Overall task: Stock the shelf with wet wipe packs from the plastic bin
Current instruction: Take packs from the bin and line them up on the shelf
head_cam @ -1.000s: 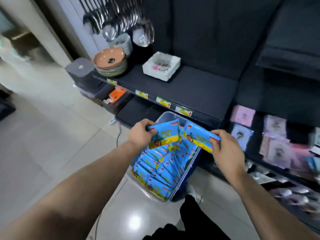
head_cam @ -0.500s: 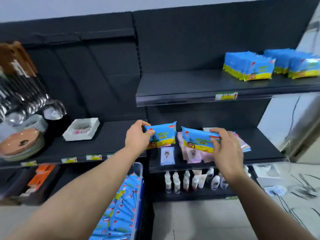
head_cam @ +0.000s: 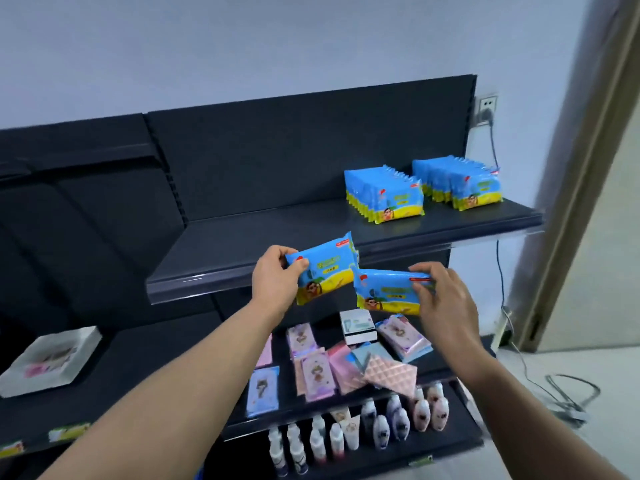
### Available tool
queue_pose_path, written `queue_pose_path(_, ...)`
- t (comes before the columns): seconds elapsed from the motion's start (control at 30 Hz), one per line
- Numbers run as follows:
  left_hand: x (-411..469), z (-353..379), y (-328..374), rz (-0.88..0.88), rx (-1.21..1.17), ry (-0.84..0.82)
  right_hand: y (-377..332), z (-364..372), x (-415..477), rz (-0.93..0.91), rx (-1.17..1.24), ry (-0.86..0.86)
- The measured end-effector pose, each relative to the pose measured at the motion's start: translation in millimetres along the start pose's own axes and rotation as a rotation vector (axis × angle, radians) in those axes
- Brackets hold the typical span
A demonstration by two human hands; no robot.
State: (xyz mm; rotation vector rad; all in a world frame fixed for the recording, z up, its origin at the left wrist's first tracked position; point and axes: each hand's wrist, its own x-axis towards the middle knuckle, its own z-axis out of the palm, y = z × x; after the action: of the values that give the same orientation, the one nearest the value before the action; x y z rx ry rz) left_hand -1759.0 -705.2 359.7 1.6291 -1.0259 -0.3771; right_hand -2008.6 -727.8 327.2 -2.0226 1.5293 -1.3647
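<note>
My left hand (head_cam: pixel 275 280) grips a blue and yellow wet wipe pack (head_cam: pixel 327 271) by its left end, held in front of the top dark shelf (head_cam: pixel 242 247). My right hand (head_cam: pixel 445 299) holds a second wet wipe pack (head_cam: pixel 384 292) by its right end, slightly lower and to the right. Two rows of the same packs stand on the right part of the top shelf: one row (head_cam: pixel 384 195) and another row (head_cam: pixel 460 183) further right. The plastic bin is out of view.
The shelf below holds pink and blue flat packets (head_cam: pixel 318 372) and a small white box (head_cam: pixel 357 327). Small bottles (head_cam: pixel 381 424) line the lowest shelf. A white square dish (head_cam: pixel 48 358) sits on the left shelf. Cables (head_cam: pixel 561 396) lie on the floor at right.
Both hands lifted a pack each out of the bin and rose to the top shelf's level. My view swung up and right, and the bin left the frame.
</note>
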Motion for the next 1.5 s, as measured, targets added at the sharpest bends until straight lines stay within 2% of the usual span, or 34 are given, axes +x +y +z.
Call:
queue_pose_path(0.4,58,90,53,0.037,-0.036,0.011,58,-24,89,0.029,0.014,0.009)
queue_pose_path(0.53,83,95,62,0.05,-0.009,0.092,52,-12,109,0.008,0.064,-0.006)
queue_pose_path(0.67,115,82,57,0.02,0.06,0.179,31,12,135,-0.042,0.09,-0.026)
queue_pose_path(0.83,177,55,36,-0.009,0.079,0.2,-1,57,173,-0.107,0.098,-0.053)
queue_pose_path(0.97,235,40,13,-0.047,0.071,0.148,-23,107,205,-0.146,0.084,-0.128)
queue_pose_path(1.3,349,46,-47,-0.047,0.014,-0.022,-50,206,269,-0.108,0.089,-0.286)
queue_pose_path(1.4,362,53,-54,0.0,-0.013,-0.037,-53,224,283,-0.104,0.051,-0.313)
queue_pose_path(1.5,365,58,-54,0.12,0.133,0.077,-53,240,297,-0.088,0.007,-0.327)
